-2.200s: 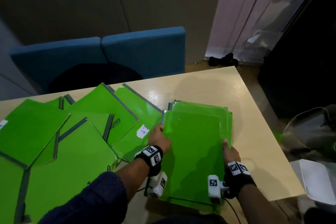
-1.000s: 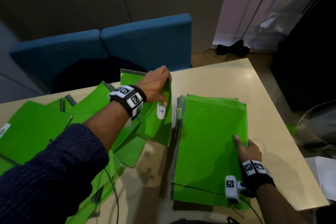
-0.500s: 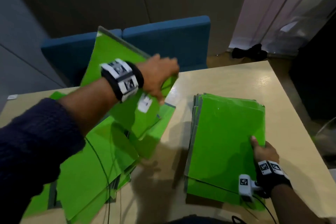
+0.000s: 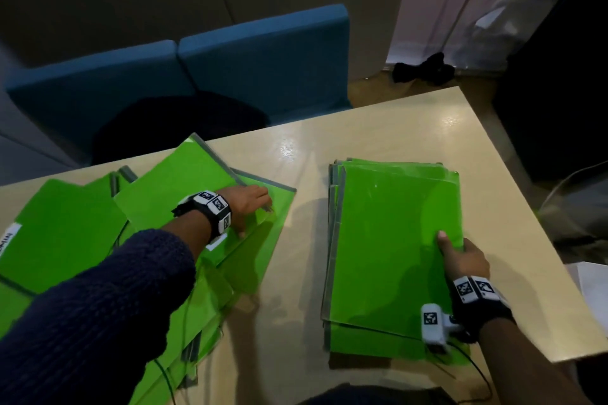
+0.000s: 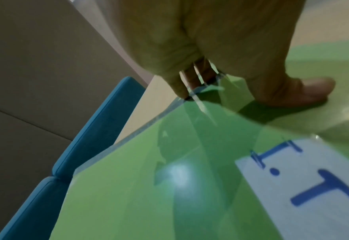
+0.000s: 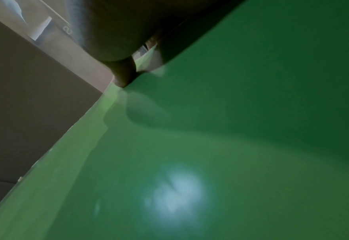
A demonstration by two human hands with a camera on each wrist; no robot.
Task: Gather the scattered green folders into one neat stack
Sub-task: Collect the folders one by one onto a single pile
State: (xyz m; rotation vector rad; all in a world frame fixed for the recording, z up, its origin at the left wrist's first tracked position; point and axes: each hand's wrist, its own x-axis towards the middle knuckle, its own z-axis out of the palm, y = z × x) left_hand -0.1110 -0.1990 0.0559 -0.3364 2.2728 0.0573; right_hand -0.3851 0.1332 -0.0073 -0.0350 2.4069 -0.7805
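Note:
A squared stack of green folders [image 4: 391, 240] lies on the right half of the table [image 4: 378, 128]. My right hand [image 4: 460, 256] holds the stack's right edge, with the thumb [image 6: 124, 76] pressed on the top folder [image 6: 210, 146]; its other fingers are hidden. Several loose green folders [image 4: 65, 233] lie overlapped on the left. My left hand [image 4: 256, 207] grips one of them, a folder [image 4: 184, 191] with a white label [image 5: 305, 175]. In the left wrist view the thumb [image 5: 305, 91] lies on top and the fingers curl under its edge.
Bare tabletop separates the loose pile from the stack. Two blue chair backs [image 4: 263, 59] stand behind the table's far edge. A black object [image 4: 424, 69] lies on the floor beyond. White sheets [image 4: 592, 286] sit off the table's right edge.
My left hand had the labelled folder raised in the air; it has now come down low over the loose pile on the left. The right hand stays on the stack's edge.

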